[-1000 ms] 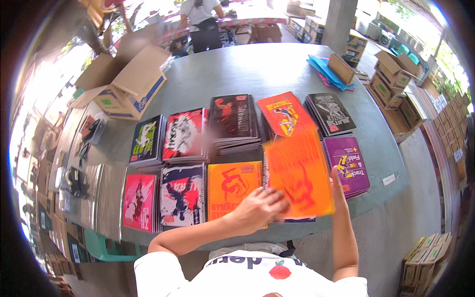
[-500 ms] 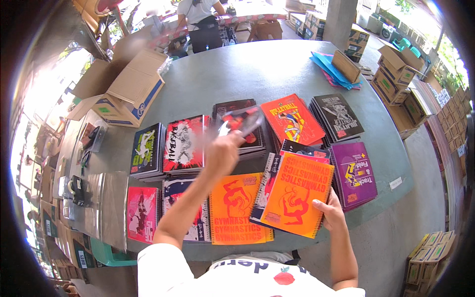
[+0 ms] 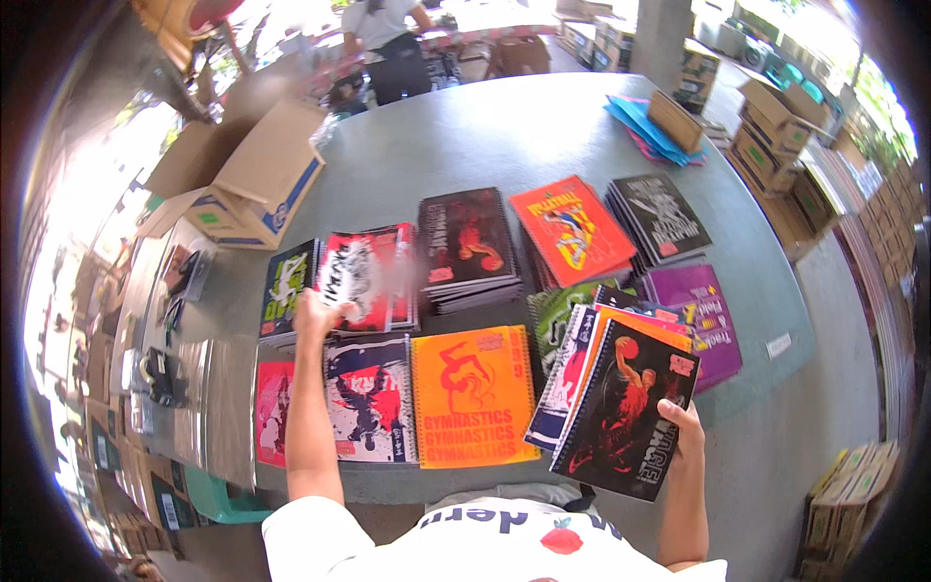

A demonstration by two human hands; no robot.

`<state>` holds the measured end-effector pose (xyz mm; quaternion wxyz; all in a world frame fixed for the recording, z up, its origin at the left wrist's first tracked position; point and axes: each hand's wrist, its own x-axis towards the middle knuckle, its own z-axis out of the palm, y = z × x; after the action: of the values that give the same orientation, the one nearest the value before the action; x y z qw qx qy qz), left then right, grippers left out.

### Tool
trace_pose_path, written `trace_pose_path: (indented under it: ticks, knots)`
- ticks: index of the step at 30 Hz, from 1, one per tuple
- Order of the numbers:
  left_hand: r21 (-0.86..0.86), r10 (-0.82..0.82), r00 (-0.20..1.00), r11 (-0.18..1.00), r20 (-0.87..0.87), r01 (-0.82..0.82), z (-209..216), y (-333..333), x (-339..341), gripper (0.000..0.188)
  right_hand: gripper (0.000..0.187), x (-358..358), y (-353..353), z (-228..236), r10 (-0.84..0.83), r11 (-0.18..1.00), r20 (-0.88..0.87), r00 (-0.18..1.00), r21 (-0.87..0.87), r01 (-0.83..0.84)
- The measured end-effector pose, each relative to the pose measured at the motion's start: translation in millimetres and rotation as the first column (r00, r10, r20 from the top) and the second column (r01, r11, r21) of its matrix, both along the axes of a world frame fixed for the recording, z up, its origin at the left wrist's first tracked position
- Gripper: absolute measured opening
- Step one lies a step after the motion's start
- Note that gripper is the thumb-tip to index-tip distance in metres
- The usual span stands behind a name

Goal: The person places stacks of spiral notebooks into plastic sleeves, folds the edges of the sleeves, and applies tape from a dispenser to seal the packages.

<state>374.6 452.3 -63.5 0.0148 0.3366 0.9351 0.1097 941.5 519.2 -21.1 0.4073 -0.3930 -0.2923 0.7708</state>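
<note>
My right hand (image 3: 685,427) is closed on the right edge of a fanned bundle of spiral notebooks. On top of it lies a black notebook (image 3: 630,407) with a red basketball player, with orange and white-and-navy covers showing beneath. My left hand (image 3: 325,315) grips the lower left corner of a red-and-white notebook (image 3: 361,276), slightly blurred, on its stack. Between the hands are a stack of black notebooks (image 3: 470,238) with a red figure and an orange gymnast notebook (image 3: 472,398). A green notebook (image 3: 562,315) is partly hidden by the bundle.
More notebook stacks stand around: green-and-black (image 3: 289,286), orange-red (image 3: 570,233), dark grey (image 3: 661,218), purple (image 3: 713,301), pink (image 3: 273,412) and white-navy (image 3: 369,403). An open carton (image 3: 257,189) sits far left on the table, blue folders (image 3: 640,126) far right. Another person (image 3: 388,48) stands beyond.
The black basketball notebook now tops the bundle in my right hand, covering the orange one. My left hand has moved left and nearer, onto the red-and-white notebook. The bundle shifted right, exposing the green notebook.
</note>
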Motion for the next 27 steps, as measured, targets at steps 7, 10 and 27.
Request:
trace_pose_path:
  ticks: [7, 10, 27]
  knots:
    - [0.080, -0.797, 0.554, 0.585, 0.241, 0.807, 240, 63, 138, 0.022, 0.049, 16, -9, -37, 0.053, 0.998, 0.134, 0.990, 0.020, -0.056]
    - [0.112, -0.889, -0.363, -0.345, 0.280, 0.932, 239, 135, 218, 0.023, 0.052, 17, -7, -27, -0.032, 0.975, 0.005, 0.999, -0.221, 0.032]
    - [-0.404, -0.898, -0.203, -0.031, -0.390, 0.914, 20, 230, 239, 0.051, 0.049, 65, -81, -42, -0.389, 0.909, -0.089, 0.917, -0.199, 0.367]
